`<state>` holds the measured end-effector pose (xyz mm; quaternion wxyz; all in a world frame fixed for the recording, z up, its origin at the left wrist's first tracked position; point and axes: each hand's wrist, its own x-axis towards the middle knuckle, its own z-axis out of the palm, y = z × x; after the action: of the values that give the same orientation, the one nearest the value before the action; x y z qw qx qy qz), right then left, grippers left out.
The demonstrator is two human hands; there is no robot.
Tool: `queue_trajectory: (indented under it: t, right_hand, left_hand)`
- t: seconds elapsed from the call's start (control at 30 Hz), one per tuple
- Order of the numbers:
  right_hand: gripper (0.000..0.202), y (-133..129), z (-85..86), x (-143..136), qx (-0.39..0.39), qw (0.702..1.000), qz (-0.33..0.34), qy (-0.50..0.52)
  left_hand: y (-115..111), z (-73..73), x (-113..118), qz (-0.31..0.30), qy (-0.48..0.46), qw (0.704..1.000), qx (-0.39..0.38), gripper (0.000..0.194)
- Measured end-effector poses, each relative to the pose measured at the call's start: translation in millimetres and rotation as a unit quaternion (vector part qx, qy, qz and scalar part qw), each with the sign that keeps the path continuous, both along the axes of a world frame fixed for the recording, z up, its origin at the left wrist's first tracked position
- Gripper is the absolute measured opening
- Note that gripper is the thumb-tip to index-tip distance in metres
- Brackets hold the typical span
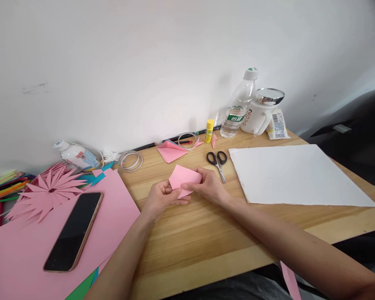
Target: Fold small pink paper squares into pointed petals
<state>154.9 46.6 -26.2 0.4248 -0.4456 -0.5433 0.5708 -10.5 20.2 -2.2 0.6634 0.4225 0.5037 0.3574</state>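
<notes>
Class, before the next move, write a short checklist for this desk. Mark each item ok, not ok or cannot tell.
1. Paper held by left hand and right hand: ok.
2. Paper's edges lined up exactly: cannot tell.
3. Scissors lying on the table, out of the hands: ok.
4. Glue stick upright: ok.
5. Large pink sheet free of the phone: not ok, phone lies on it.
6. Bottle capped: ok.

Both hands (165, 195) (208, 184) hold folded pink paper (181, 177) above the tabletop (175, 246). Scissors (219, 162) lie beyond, toward the back edge; a phone (73, 233) rests near the left edge, a white board (293, 175) toward the right edge.
</notes>
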Motion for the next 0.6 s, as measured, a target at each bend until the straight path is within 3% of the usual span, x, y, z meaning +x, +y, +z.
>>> queue_trajectory:
  t: [0.23, 0.43, 0.6]
  right_hand:
    - [0.038, -0.3, 0.5, -0.5, 0.005, 1.0, 0.0, -0.019]
    - [0.046, 1.3, -3.6, -0.2, 0.004, 0.999, 0.023, 0.028]
    - [0.054, 3.9, 0.9, 4.0, -0.054, 0.995, 0.064, 0.059]
  left_hand:
    - [-0.7, 0.1, 0.6, -0.006, 0.015, 1.0, 0.002, 0.037]
    - [-1.2, 0.8, 2.5, 0.01, 0.025, 1.0, -0.002, 0.038]
    - [-0.8, 1.6, -0.3, -0.016, 0.021, 1.0, -0.003, 0.034]
